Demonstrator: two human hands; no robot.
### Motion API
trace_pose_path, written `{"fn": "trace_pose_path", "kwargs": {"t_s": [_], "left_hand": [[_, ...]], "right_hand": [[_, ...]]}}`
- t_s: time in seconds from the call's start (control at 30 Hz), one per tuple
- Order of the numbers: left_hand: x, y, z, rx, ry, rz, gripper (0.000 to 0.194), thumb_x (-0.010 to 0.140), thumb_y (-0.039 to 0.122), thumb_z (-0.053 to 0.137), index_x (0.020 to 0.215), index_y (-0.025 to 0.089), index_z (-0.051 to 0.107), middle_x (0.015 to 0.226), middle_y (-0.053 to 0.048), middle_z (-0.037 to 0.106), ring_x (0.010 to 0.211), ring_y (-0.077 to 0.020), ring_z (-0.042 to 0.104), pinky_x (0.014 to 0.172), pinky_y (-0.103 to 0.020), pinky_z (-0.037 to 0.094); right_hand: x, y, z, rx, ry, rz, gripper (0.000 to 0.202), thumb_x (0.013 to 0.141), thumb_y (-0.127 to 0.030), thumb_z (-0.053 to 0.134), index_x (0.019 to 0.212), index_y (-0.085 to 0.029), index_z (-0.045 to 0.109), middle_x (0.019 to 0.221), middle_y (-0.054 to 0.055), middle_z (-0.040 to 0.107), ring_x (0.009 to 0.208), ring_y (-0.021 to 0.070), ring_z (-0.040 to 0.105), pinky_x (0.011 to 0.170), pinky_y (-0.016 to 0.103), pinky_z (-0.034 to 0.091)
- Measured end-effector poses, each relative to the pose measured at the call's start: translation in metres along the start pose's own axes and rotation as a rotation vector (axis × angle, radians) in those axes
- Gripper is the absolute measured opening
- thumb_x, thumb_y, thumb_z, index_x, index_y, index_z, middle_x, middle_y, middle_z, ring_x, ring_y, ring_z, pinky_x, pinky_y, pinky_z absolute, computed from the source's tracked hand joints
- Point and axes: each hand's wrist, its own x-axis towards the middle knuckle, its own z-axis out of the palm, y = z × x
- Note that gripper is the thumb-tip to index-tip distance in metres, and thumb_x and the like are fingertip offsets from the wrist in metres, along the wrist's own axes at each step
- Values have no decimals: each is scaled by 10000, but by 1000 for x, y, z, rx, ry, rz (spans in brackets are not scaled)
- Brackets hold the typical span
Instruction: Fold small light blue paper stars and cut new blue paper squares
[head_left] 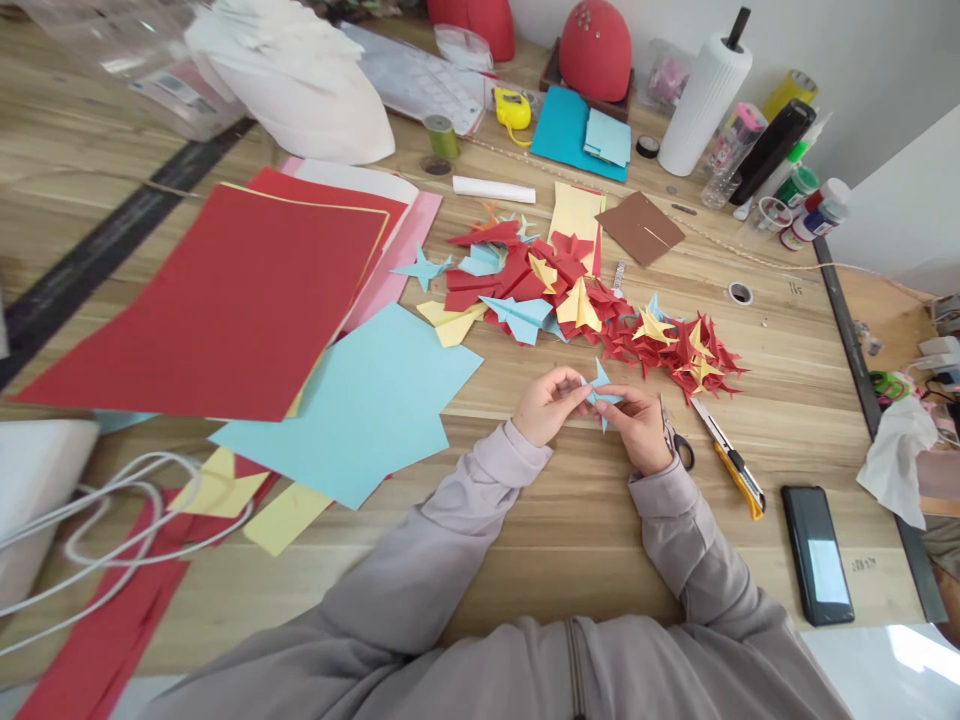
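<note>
viewing, from beside the bench, a wood-grain table set against a pale wall. far side: a red domed object, a white ribbed cylindrical bottle, a yellow tape measure. left part: large red paper sheets overlapping light blue paper sheets. middle: a long heap of folded red, blue and yellow paper pieces.

edges: dark strip along the table's right edge; black rectangular phone lying near it. wood surface shows between the grey left sleeve and grey right sleeve. tighter at the right: black-handled scissors just beside the right hand, partly hidden; yellow-handled box cutter next to them. blue sheets apart from the left hand.

grip: both hands grasping one small light blue pointed folded-paper piece, located between them, just on the near side of the heap. left thumb and forefinger pinched at its left side; right thumb and fingers at its right. contact with the table: cannot tell.
</note>
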Motion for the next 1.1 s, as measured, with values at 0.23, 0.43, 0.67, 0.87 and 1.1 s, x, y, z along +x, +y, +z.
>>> {"fn": "trace_pose_path", "kwargs": {"t_s": [0.23,0.43,0.67,0.87,1.1], "left_hand": [[0,0,0,-14,21,-40,350,627,433,717,700,145,531,522,23,590,468,-98,553,504,-228,461],[1,-1,-1,-48,28,-34,350,629,423,714,732,148,524,526,24,602,452,-102,560,489,-228,459],[1,1,0,-79,33,-43,362,637,424,710,771,145,521,548,20,612,452,-111,577,493,-242,482],[-1,5,2,-64,14,-52,406,562,343,778,801,143,519,647,9,643,496,-108,605,534,-248,515],[0,5,2,-57,48,-49,403,557,335,778,803,131,532,668,4,645,483,-97,597,528,-241,517]], "right_hand": [[1,1,0,11,-18,-9,183,658,-276,740,829,-227,702,704,-12,699,565,118,605,559,258,490],[1,2,0,10,-5,10,192,640,-273,747,816,-213,697,685,-9,693,555,118,600,556,259,487],[0,0,1,-11,11,16,203,638,-288,747,818,-211,695,682,-5,692,567,127,602,571,272,494],[0,0,0,-4,-24,33,224,671,-336,725,859,-217,695,720,4,698,619,146,616,606,292,501],[0,-2,0,34,-50,46,224,693,-354,711,875,-225,690,745,2,695,625,136,608,600,278,492]]}}
